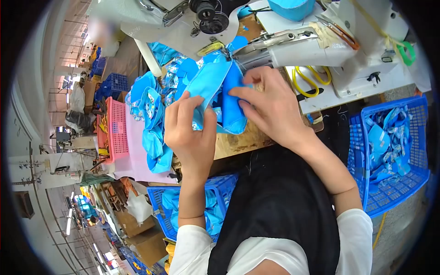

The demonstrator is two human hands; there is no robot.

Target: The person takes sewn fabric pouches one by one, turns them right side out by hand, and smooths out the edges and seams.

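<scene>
Under the sewing machine (206, 27), a light and dark blue sewn fabric piece (211, 82) is spread between my hands, its far end at the machine's needle area. My left hand (191, 126) pinches its light blue left side between thumb and fingers. My right hand (272, 105) has its thumb and fingers at the dark blue right edge, closed on the cloth. An opening shows between the two sides, with some patterned cloth inside. To the left, a heap of blue and printed fabric pieces (151, 105) trails over the table's edge.
Yellow-handled scissors (311, 82) and an orange-handled tool (341, 34) lie by the machine. A blue crate (389, 201) of cloth pieces stands at right, another blue crate (158, 195) below my left arm. A pink basket (118, 128) sits at left.
</scene>
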